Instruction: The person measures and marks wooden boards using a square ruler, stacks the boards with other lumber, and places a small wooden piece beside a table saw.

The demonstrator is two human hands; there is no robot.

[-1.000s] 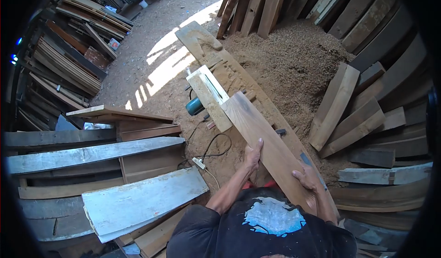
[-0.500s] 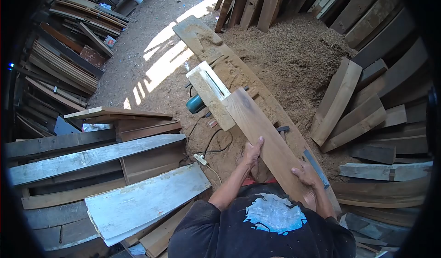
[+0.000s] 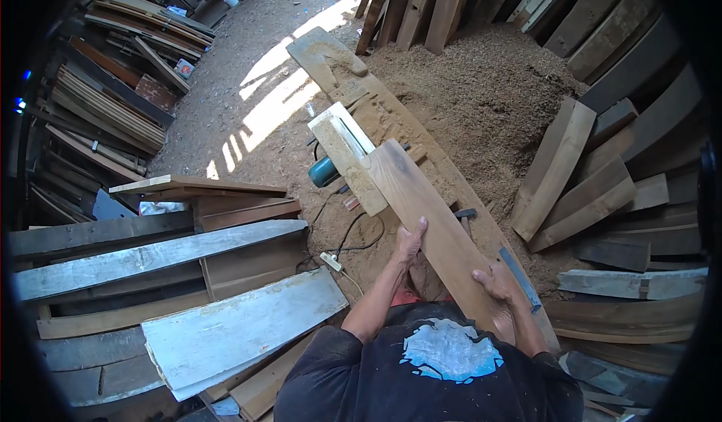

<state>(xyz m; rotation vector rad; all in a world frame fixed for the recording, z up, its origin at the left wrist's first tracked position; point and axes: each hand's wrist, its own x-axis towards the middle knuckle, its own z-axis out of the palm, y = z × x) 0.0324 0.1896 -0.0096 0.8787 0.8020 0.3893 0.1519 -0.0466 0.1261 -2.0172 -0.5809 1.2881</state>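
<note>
Item 1: wooden board (image 3: 432, 223), 1 piece, long, brown-grained; lies diagonally in front of the person, near end close to the torso, far end overlapping a pale slotted plate (image 3: 342, 159). Contact at that overlap: cannot be told.

Item 2: left hand (image 3: 411, 240), closed on the board's left edge about midway along; thumb upright against the edge, other fingers mostly hidden. Left forearm (image 3: 382, 290) extended forward and slanting inward from a dark sleeve.

Item 3: right hand (image 3: 496, 280), closed on the right edge, nearer the torso than the left; thumb laid over the upper face, pointing across the grain. Right forearm (image 3: 529, 328) angled forward and inward, drawn in closer to the body.

Item 4: tabletop (image 3: 310, 52), long, wooden, sawdust-strewn, running beneath and right of the board; bears 1 hammer (image 3: 465, 213) and 1 blue-grey strip (image 3: 519, 275).

Item 5: green motor housing (image 3: 323, 171), 1, just left of the plate.
</note>
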